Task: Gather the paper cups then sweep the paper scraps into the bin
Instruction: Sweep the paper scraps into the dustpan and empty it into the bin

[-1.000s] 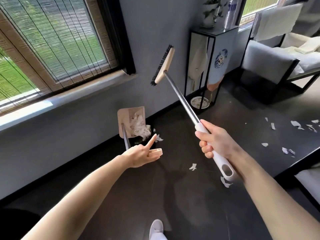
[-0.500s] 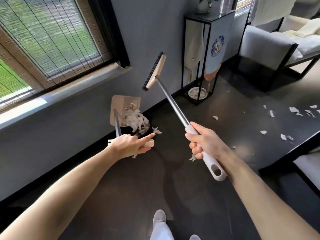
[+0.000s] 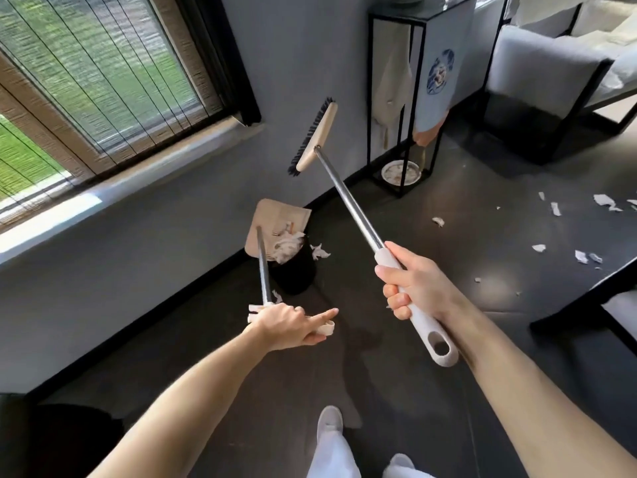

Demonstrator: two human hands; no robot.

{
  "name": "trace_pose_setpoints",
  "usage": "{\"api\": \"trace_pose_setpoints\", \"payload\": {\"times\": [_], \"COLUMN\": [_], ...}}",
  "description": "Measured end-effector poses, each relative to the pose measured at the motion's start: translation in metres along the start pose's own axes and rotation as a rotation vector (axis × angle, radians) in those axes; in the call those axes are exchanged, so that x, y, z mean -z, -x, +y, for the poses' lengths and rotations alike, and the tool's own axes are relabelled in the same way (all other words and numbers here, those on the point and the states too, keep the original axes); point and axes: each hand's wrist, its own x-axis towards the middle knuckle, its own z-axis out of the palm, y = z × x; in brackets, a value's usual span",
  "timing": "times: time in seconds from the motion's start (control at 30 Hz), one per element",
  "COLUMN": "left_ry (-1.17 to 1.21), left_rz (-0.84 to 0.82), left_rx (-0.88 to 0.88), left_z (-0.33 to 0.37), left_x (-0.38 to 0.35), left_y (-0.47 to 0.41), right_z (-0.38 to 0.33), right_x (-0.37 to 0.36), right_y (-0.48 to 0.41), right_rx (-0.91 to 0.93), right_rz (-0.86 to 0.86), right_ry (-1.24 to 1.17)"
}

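Window (image 3: 51,136): wood-framed, with a slatted blind (image 3: 138,46); daylight and green lawn (image 3: 20,157) show through. Wall (image 3: 293,46): grey, runs under and right of the window. Stand (image 3: 370,98): black metal frame, right of the window, against the wall. Armchair (image 3: 544,81): grey, farther right of the window. Floor (image 3: 379,391): dark, glossy, below the window.

Daylight is poured in through the window (image 3: 103,81) at upper left, and the sill (image 3: 172,157) is blown out to near white at its left end. The dark floor (image 3: 431,270) is given a soft sheen, with faint shadows thrown below the arms. A bright glint is carried along the broom (image 3: 348,197) shaft. Straight lines are bowed toward the edges by the wide lens. Fine detail in the window is smeared, and the paper scraps (image 3: 604,201) at right are rendered soft.
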Motion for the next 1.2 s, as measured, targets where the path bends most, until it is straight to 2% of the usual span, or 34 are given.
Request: {"api": "trace_pose_setpoints", "payload": {"times": [0.3,0.53,0.67,0.73,0.87,1.07,1.13,1.2], "left_ry": [-0.114,-0.090,-0.036,-0.033,-0.094,-0.193,-0.170,-0.134], "left_rz": [0.099,0.114,-0.047,-0.059,0.043,0.326,0.334,0.247], "left_rx": [-0.019,0.033,0.047,0.033,-0.045,-0.019,-0.022,-0.005], "left_z": [-0.039,-0.028,0.002,0.007,-0.013,-0.018,-0.014,-0.007], "left_x": [0.032,0.029,0.010,0.005,0.017,0.053,0.053,0.047], "left_y": [0.022,0.028,0.007,-0.002,0.002,0.023,0.025,0.024], "right_z": [-0.003,0.003,0.016,0.021,0.024,0.020,0.021,0.023], "right_x": [0.007,0.013,0.017,0.020,0.025,0.026,0.028,0.030], "right_y": [0.005,0.006,0.008,0.008,0.009,0.005,0.004,0.004], "right_rx": [-0.005,0.001,-0.030,-0.045,-0.092,-0.126,-0.124,-0.124], "right_rz": [-0.041,-0.039,-0.008,-0.004,0.026,0.045,0.039,0.035], "right_ry": [-0.057,-0.079,-0.080,-0.075,-0.068,-0.067,-0.073,-0.077]}}
